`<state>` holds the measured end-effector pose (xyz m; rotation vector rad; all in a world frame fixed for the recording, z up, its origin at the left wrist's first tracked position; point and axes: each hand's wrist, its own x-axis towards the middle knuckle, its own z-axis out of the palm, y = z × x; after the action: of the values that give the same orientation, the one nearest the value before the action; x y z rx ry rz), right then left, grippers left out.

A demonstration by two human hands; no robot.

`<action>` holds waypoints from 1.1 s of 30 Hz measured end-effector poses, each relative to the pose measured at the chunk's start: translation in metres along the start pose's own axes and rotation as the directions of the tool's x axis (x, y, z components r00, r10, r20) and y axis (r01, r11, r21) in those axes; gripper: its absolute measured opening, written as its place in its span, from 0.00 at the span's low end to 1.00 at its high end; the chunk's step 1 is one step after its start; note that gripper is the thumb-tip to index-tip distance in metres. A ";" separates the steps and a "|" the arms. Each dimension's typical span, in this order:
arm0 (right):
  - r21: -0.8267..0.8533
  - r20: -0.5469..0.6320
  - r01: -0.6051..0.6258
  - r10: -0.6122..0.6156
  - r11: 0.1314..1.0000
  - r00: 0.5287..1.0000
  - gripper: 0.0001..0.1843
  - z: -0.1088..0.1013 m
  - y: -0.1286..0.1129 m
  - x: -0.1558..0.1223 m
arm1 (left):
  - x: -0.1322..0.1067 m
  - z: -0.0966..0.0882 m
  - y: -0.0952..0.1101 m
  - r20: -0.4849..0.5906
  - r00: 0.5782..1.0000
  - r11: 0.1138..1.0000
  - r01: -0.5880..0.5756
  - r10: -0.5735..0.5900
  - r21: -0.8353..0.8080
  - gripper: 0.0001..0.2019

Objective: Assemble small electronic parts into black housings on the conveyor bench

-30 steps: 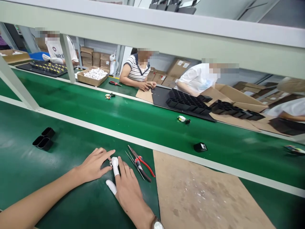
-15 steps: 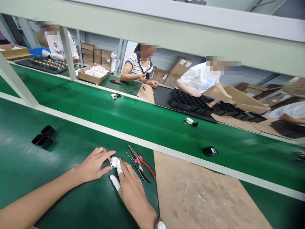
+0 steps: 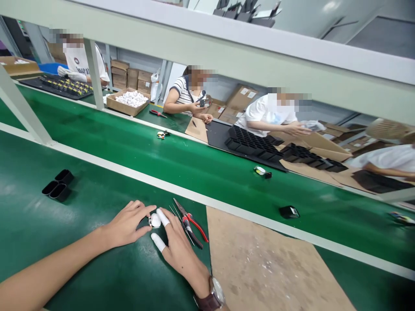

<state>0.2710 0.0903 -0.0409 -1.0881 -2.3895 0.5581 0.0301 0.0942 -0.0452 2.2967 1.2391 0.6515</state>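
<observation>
White-topped part, left fingers pinching it, right fingers (white-capped) spread, thumb now closer.

Bright light leaves pale glare (soft-edged) on the green tabletop.

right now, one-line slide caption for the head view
Left hand and right hand at a small white part, red-handled pliers alongside.

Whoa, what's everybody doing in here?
One person is handling a small white part on the green table. The left-hand grip curls around its metal-looking end; the right-hand grip is open, index finger at the part's edge, thumb apart. Pliers lie just past it, with three black cups off to the left. Across the belt, a co-worker in stripes holds up something dark.
</observation>
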 end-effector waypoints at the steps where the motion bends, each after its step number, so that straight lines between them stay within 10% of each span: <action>1: 0.012 0.022 0.008 -0.008 1.000 1.000 0.35 0.001 0.000 0.001 | 0.000 0.000 0.000 0.002 1.000 1.000 -0.006 0.006 0.003 0.26; 16: 0.007 -0.147 0.008 -0.007 1.000 0.989 0.29 0.011 0.010 -0.003 | -0.017 -0.043 -0.017 0.027 0.998 0.971 0.064 -0.059 -0.229 0.56; 27: -0.048 -0.197 0.016 -0.025 0.999 0.980 0.28 0.012 0.005 -0.005 | -0.014 -0.048 -0.019 0.157 0.987 0.950 0.075 -0.028 -0.303 0.40; 33: -0.147 -0.237 0.020 -0.055 0.989 0.970 0.28 0.012 0.001 -0.005 | -0.013 -0.023 -0.019 -0.092 0.991 0.982 0.083 -0.100 -0.171 0.32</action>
<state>0.2678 0.0847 -0.0527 -1.0999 -2.2582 0.2276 -0.0014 0.0962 -0.0406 2.0805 1.2761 0.8139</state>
